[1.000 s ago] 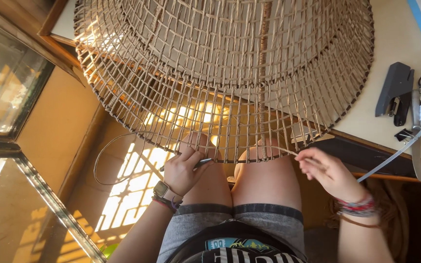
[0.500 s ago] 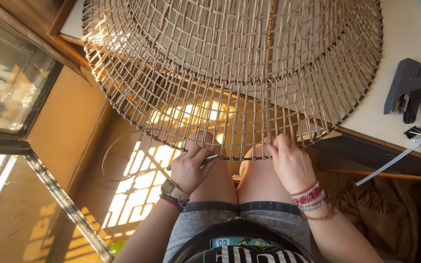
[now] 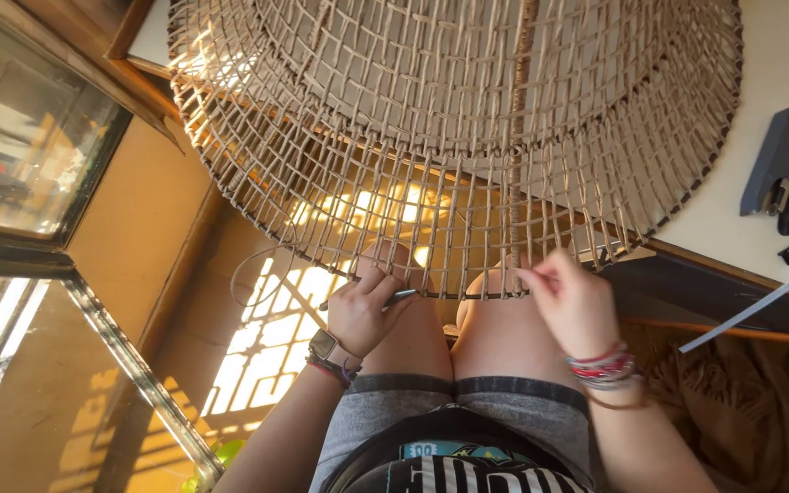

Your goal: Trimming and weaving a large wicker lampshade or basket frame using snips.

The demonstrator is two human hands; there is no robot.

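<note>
Sunlit floor below; both hands (image 3: 367, 310) (image 3: 573, 301) pinch basket rim (image 3: 468, 294).

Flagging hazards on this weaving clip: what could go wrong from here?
1. The woven frame hangs over the table edge onto the knees; a tug at its rim could tip it.
2. The left hand holds a thin metal tool close over bare knees; a slip may jab skin.
3. The right hand pinches a strand at the rim; the loose loop hanging left might snag.

Blk stapler (image 3: 783, 169) on desk (image 3: 732, 210), window (image 3: 20, 155) left.
</note>
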